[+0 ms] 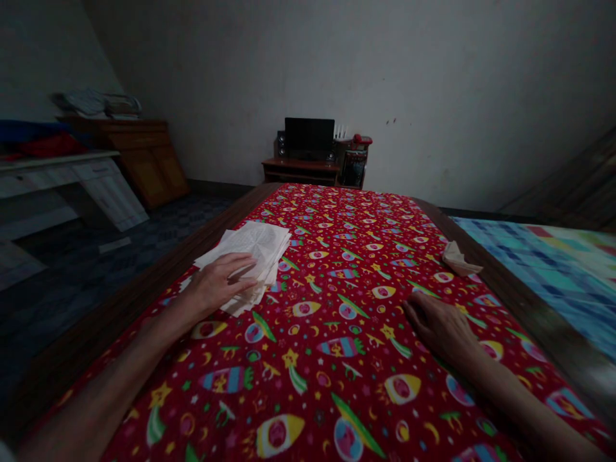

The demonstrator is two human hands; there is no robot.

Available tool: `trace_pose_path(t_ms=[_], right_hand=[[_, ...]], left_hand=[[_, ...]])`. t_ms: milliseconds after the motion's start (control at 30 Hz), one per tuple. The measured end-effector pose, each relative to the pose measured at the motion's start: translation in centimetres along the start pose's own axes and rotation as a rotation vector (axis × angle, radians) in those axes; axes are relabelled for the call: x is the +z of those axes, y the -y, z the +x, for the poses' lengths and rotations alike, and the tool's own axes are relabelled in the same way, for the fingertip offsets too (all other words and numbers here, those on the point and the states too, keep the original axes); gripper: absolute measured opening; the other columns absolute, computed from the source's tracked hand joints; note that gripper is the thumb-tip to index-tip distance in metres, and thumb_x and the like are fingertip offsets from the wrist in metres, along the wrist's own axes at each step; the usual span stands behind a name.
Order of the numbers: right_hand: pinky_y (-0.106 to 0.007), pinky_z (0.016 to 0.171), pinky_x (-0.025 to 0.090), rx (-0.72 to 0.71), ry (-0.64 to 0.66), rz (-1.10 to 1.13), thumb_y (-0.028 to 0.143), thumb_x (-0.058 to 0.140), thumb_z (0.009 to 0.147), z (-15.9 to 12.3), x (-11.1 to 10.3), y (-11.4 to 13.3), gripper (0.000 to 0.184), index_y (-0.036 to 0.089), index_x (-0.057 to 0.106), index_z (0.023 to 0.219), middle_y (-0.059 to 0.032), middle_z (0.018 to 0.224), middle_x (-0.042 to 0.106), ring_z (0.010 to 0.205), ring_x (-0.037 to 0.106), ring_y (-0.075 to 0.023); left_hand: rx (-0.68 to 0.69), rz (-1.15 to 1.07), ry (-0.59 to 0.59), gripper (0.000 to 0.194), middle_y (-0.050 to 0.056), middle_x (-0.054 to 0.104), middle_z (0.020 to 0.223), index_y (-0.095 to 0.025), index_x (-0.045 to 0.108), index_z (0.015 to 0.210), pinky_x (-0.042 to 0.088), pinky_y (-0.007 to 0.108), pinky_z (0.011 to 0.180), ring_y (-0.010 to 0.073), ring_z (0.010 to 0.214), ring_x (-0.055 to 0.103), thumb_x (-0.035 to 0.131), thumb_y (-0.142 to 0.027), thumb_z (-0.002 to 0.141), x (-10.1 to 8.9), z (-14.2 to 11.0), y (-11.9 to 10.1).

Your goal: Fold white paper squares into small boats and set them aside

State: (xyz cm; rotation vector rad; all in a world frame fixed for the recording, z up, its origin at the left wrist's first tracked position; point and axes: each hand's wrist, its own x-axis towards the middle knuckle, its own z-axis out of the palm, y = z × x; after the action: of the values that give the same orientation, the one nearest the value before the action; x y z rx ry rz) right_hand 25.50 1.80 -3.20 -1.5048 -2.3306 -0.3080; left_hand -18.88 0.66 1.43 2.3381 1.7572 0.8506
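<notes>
On the red-covered surface (144,295), papers (260,240) lie by the left edge, the left hand (217,280) loosely spread upon them, maybe for steadying; the right hand (440,324) rests curled, nothing seen inside.

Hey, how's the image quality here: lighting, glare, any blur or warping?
Head view: dim overall, the wall gray and unevenly lit; head view: faint pale glare on the wooden table edge at lower right; head view: wide-angle stretching toward the sides, as on the left-hand desk; head view: print on the paper sheets too soft to read.
</notes>
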Motion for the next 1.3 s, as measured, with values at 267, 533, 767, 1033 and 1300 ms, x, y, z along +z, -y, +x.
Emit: trace_pose_path(t_ms=[267, 533, 767, 1033, 1300], right_hand=[[-0.026, 0.052, 0.029, -0.014, -0.009, 0.0, 0.037, 0.035, 0.094, 0.0, 0.0, 0.0, 0.027, 0.022, 0.041, 0.073, 0.0005, 0.062, 0.05, 0.052, 0.051, -0.0142], [-0.026, 0.051, 0.029, -0.028, -0.025, 0.0, 0.036, 0.038, 0.094, -0.1, 0.2, -0.2, 0.025, 0.021, 0.044, 0.074, 0.0007, 0.061, 0.051, 0.051, 0.05, -0.0138], [-0.026, 0.051, 0.029, -0.017, 0.002, 0.018, 0.037, 0.037, 0.094, -0.1, 0.2, -0.2, 0.026, 0.021, 0.044, 0.074, 0.0005, 0.062, 0.051, 0.052, 0.051, -0.0137], [-0.026, 0.052, 0.03, -0.01, 0.013, 0.025, 0.037, 0.037, 0.093, -0.1, 0.0, -0.2, 0.025, 0.021, 0.045, 0.075, -0.0002, 0.064, 0.052, 0.054, 0.052, -0.0143], [-0.026, 0.051, 0.03, 0.01, 0.036, 0.042, 0.037, 0.037, 0.093, -0.1, 0.0, -0.2, 0.026, 0.021, 0.044, 0.074, -0.0004, 0.063, 0.052, 0.053, 0.051, -0.0141]], left_hand=[[-0.146, -0.201, -0.047, 0.075, 0.013, 0.064, 0.117, -0.015, 0.07, 0.103, 0.044, 0.04, 0.099, 0.0279, 0.109, 0.059, 0.056, -0.076, 0.062, 1.2, 0.4, 1.2], [-0.183, -0.279, -0.048, 0.071, 0.012, 0.065, 0.116, -0.017, 0.072, 0.099, 0.046, 0.041, 0.098, 0.0282, 0.108, 0.06, 0.063, -0.073, 0.057, 1.4, 0.4, 1.5], [-0.109, -0.164, -0.058, 0.068, 0.014, 0.066, 0.113, -0.016, 0.072, 0.099, 0.045, 0.042, 0.098, 0.0277, 0.105, 0.061, 0.056, -0.072, 0.065, 1.6, 0.4, 1.6], [-0.157, -0.229, -0.003, 0.071, 0.012, 0.063, 0.118, -0.016, 0.069, 0.104, 0.043, 0.041, 0.1, 0.0278, 0.111, 0.058, 0.058, -0.072, 0.063, 1.2, 0.3, 1.7], [-0.103, -0.028, -0.089, 0.073, 0.015, 0.064, 0.116, -0.013, 0.066, 0.106, 0.043, 0.043, 0.099, 0.0288, 0.109, 0.058, 0.044, -0.074, 0.073, 2.3, 0.4, 1.3]])
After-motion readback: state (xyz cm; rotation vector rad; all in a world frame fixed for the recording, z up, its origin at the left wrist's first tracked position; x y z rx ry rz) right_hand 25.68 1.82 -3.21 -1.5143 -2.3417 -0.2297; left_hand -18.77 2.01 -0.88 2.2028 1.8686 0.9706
